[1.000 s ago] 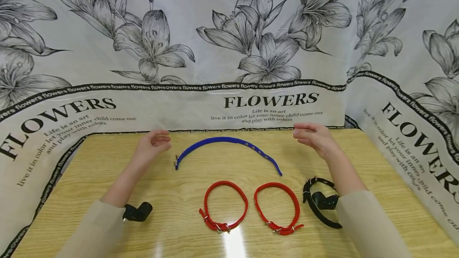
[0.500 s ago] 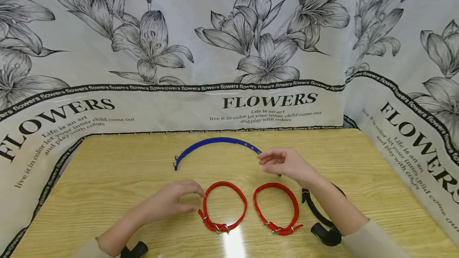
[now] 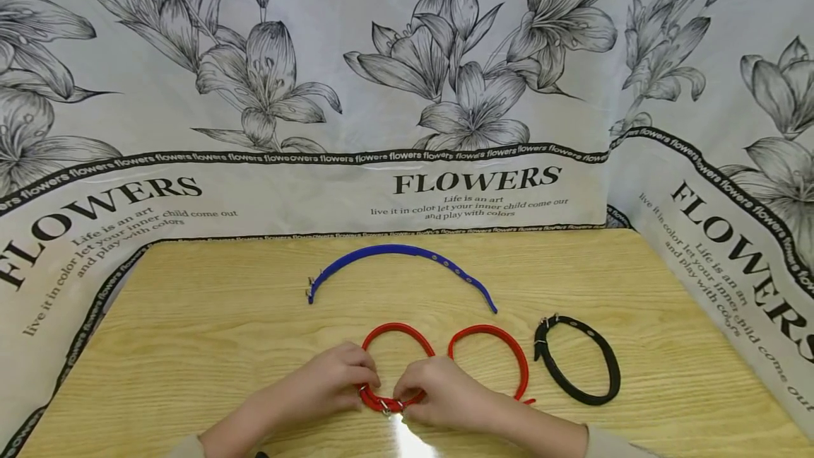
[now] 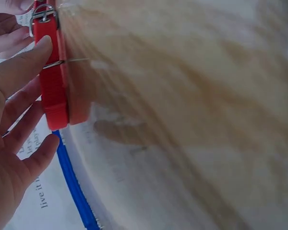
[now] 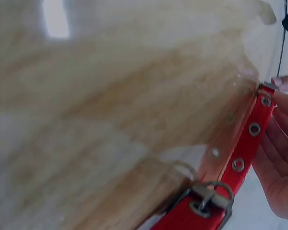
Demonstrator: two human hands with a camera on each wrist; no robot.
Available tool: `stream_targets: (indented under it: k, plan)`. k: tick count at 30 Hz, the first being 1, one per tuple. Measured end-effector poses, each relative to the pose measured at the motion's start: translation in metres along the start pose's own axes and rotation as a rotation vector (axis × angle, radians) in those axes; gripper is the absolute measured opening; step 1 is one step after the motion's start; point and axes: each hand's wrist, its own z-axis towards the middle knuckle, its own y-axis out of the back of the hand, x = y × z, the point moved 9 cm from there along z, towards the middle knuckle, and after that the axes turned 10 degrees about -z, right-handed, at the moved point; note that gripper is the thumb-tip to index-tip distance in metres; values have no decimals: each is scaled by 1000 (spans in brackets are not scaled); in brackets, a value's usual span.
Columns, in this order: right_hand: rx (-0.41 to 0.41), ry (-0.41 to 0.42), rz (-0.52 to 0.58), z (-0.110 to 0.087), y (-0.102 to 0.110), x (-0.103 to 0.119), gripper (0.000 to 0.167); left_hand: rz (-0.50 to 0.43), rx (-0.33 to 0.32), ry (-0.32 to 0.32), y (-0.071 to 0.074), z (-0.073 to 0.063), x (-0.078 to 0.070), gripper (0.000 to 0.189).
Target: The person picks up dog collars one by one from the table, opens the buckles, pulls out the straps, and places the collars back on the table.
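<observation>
One red collar (image 3: 397, 327) lay looped on the counter (image 3: 191, 316) before you; your left grip (image 3: 337, 377) pinched its near side; your right grip (image 3: 441, 394) pinched it farther right. Beside it lay a second red collar (image 3: 523, 359), then a black collar (image 3: 615, 366); behind, a blue collar (image 3: 389, 249), unlooped.

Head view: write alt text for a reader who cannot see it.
A person's left hand and right hand grip a looped red collar near its buckle on a wooden table. A second red collar and a black collar lie looped to the right; an unbuckled blue collar curves behind, before a flower-printed cloth.
</observation>
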Motion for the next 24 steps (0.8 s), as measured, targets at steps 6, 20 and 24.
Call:
stream_targets:
  k: [6,20,24]
  plan:
    - [-38,34,-140,2,-5,9,14,27,-27,-23,-1,1,1,8]
    - [-19,76,62,-5,12,0,18,-43,31,36,0,3,5,8]
    - [25,-14,321,-7,23,-16,17,-109,20,114,12,4,5,12]
